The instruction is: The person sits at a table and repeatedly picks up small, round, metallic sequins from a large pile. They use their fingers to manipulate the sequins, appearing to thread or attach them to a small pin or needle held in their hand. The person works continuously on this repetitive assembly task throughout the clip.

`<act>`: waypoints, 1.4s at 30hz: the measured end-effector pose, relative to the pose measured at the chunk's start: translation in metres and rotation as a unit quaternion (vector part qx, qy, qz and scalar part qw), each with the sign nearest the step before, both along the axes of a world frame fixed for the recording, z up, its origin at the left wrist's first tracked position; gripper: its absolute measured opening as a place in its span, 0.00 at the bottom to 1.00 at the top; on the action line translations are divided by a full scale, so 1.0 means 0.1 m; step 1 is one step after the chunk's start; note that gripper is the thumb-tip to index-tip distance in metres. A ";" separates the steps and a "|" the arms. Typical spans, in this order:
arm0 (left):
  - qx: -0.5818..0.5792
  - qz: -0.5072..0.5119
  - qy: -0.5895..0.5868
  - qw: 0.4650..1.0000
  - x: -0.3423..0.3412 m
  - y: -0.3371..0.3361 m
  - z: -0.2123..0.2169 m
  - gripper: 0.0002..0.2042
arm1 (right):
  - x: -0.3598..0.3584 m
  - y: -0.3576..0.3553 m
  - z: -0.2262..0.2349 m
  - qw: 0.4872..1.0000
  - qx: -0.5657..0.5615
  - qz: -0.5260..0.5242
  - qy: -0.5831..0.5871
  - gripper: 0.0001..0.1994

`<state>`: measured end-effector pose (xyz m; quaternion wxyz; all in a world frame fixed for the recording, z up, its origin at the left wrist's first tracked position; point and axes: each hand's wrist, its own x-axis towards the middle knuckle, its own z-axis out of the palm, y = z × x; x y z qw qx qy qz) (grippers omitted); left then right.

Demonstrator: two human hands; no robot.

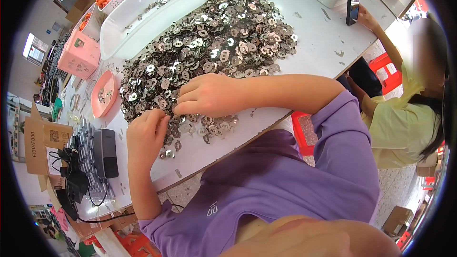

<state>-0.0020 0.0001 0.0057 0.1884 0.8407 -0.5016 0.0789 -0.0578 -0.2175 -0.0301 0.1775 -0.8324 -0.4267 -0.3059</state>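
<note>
A large heap of small, shiny metal discs with cut-outs (214, 38) covers the middle of the white table. At its near left edge is my left hand (144, 131), fingers bent and pressed together; whatever they hold is too small or hidden to name. Just to the right, my right hand (207, 96) rests over the heap's near side with its fingers curled in toward the left hand. The right fingertips are among the discs, and anything pinched there is hidden. A few loose discs (166, 153) lie below the hands.
Left of the heap lies a pink dish (104, 94) with a few pieces. A white bin (147, 14) and pink box (80, 54) stand beyond. A grey device (105, 153), cables and cardboard box (38, 138) are at left. At right, a person holds a phone (352, 1).
</note>
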 end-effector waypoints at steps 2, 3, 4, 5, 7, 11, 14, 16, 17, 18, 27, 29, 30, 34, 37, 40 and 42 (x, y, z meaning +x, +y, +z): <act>0.003 -0.012 0.005 1.000 -0.01 -0.02 -0.02 0.05 | -0.02 0.00 0.04 1.000 -0.002 -0.006 -0.002 0.12; 0.015 -0.018 -0.003 1.000 0.01 -0.02 -0.05 0.07 | -0.03 0.01 0.06 1.000 -0.005 -0.009 -0.004 0.12; 0.017 -0.023 -0.013 1.000 0.00 -0.03 -0.04 0.07 | -0.03 0.02 0.07 1.000 0.004 -0.004 -0.010 0.11; 0.021 -0.032 -0.023 0.999 -0.02 -0.05 -0.03 0.08 | -0.04 0.05 0.05 1.000 0.016 -0.004 -0.016 0.10; 0.022 -0.042 -0.040 0.998 -0.02 -0.07 -0.04 0.11 | -0.04 0.06 0.01 0.999 0.040 0.014 -0.009 0.10; -0.001 -0.063 -0.062 0.996 -0.08 -0.10 -0.02 0.11 | -0.09 0.11 -0.01 0.995 0.084 0.050 0.030 0.11; -0.018 -0.082 -0.065 0.994 -0.11 -0.08 -0.02 0.10 | -0.10 0.14 0.04 0.990 0.111 0.075 0.054 0.12; -0.057 -0.105 -0.061 0.991 -0.10 -0.06 -0.05 0.08 | -0.12 0.15 0.06 0.985 0.128 0.067 0.096 0.13; -0.059 -0.113 -0.060 0.990 -0.10 -0.07 -0.06 0.07 | -0.14 0.16 0.06 0.981 0.138 0.069 0.118 0.13; -0.063 -0.113 -0.062 0.990 -0.10 -0.07 -0.07 0.07 | -0.14 0.16 0.08 0.981 0.140 0.064 0.115 0.13; -0.132 -0.112 -0.074 0.982 -0.11 -0.09 -0.04 0.06 | -0.12 0.16 0.08 0.971 0.201 0.039 0.126 0.14; -0.152 -0.114 -0.065 0.980 -0.10 -0.09 -0.06 0.06 | -0.09 0.15 0.07 0.973 0.192 0.036 0.120 0.15; -0.165 -0.115 -0.057 0.978 -0.10 -0.09 -0.08 0.06 | -0.09 0.15 0.06 0.975 0.188 0.035 0.117 0.15; -0.186 -0.110 -0.030 0.976 -0.12 -0.10 -0.10 0.06 | -0.08 0.10 0.09 0.975 0.191 0.000 0.115 0.12; -0.185 -0.109 0.002 0.977 -0.12 -0.10 -0.10 0.07 | -0.07 0.11 0.11 0.975 0.192 -0.009 0.116 0.12; -0.173 -0.105 0.011 0.979 -0.13 -0.10 -0.11 0.06 | -0.07 0.13 0.08 0.974 0.194 -0.008 0.115 0.13; -0.165 -0.105 0.000 0.981 -0.12 -0.10 -0.11 0.06 | -0.07 0.15 0.10 0.975 0.189 -0.001 0.113 0.13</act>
